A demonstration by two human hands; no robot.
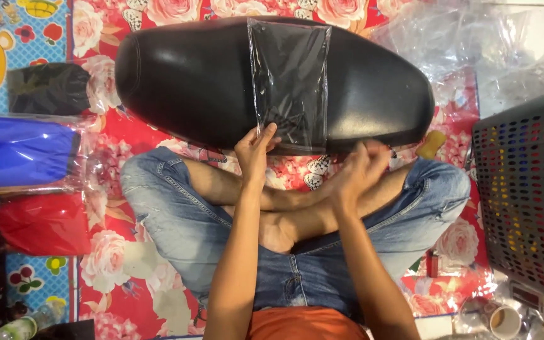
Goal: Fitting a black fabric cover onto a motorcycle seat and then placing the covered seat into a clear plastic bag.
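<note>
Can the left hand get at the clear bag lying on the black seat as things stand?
Probably yes. The left hand already has its fingertips at the bag's lower edge on the seat, and nothing lies between them. The right hand sits off to the side, clear of the way.

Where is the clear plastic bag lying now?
In the head view, the clear plastic bag lies across the middle of the black seat, with the left hand at its lower edge.
</note>
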